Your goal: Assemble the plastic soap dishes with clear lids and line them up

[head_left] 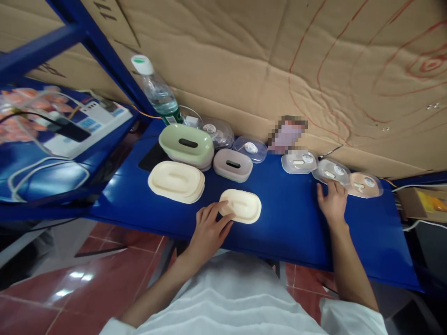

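My left hand [211, 228] rests its fingertips on the left end of a cream oval piece [246, 207] lying on the blue table. Its fingers are apart. A stack of larger cream oval pieces [174, 181] lies to its upper left. Behind are green oval trays [190, 139] and a grey-pink oval tray [233, 164], each with a dark slot. On the right, my right hand [332, 201] reaches the front edge of a clear lidded case [331, 171], fingers extended and thumb apart. Clear cases with white [299, 161] and peach [365, 184] contents flank it.
A water bottle [157, 93] stands at the back left, near clear plastic covers [250, 148]. A pixelated object [288, 135] leans on the cardboard wall [244, 56]. Left are a power strip [94, 125] and cables; right, a cardboard box [422, 202].
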Demonstrator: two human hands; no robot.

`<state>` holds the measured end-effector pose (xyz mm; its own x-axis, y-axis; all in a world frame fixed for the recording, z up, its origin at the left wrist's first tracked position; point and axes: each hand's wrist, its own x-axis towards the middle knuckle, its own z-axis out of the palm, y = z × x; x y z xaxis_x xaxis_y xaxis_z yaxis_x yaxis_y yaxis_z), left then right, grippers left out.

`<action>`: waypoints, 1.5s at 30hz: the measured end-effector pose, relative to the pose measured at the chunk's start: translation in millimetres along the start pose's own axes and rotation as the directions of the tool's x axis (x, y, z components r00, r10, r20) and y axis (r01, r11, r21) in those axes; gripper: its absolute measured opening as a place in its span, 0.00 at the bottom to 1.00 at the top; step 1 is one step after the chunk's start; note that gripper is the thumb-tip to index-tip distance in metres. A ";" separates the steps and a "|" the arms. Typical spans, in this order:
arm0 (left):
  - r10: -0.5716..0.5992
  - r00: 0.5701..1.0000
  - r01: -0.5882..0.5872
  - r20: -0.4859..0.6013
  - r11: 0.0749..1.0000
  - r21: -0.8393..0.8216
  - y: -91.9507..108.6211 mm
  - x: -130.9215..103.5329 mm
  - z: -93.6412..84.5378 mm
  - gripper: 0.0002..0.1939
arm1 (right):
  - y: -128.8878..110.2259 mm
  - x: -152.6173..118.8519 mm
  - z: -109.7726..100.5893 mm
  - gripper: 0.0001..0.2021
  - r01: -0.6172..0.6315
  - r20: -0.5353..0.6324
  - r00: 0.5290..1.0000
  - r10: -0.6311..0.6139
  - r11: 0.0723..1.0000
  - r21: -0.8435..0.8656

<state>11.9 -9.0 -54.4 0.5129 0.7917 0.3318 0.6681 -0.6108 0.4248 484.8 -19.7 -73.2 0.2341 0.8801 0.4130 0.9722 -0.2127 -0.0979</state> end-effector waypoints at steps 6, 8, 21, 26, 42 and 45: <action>0.052 0.998 -0.054 -0.020 0.992 -0.114 -5.9 2.5 4.5 0.07 | -78.3 -10.3 -25.8 0.18 0.214 0.031 0.973 -0.229 0.945 0.248; 0.090 0.995 -0.095 -0.035 0.970 -0.225 -5.4 3.8 4.3 0.08 | -126.5 -22.4 -37.4 0.22 0.404 0.064 0.882 -0.467 0.818 0.410; -0.387 0.829 -0.027 -0.403 0.693 -0.721 -2.7 -21.3 -17.9 0.33 | -236.7 -7.5 -80.0 0.21 0.655 -0.178 0.664 -0.727 0.450 0.607; -0.702 0.616 0.169 0.358 -0.326 -0.930 21.8 -21.5 -23.4 0.43 | -240.1 -29.6 -82.4 0.18 0.637 -0.161 0.659 -0.734 0.432 0.638; -0.379 0.647 0.185 0.661 -0.764 -0.618 -10.8 -8.8 -16.4 0.23 | -271.7 6.8 -33.2 0.17 0.499 -0.033 0.838 -0.545 0.740 0.451; -0.339 0.653 0.198 0.677 -0.787 -0.585 -13.7 -7.8 -9.0 0.24 | -260.6 -23.0 -46.3 0.24 0.517 -0.038 0.827 -0.560 0.733 0.442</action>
<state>-6.1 -6.9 -55.3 0.4735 0.7265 -0.4980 -0.7390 0.6353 0.2241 226.0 -4.2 -15.2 -0.3510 0.8314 0.4308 0.8347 0.4863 -0.2583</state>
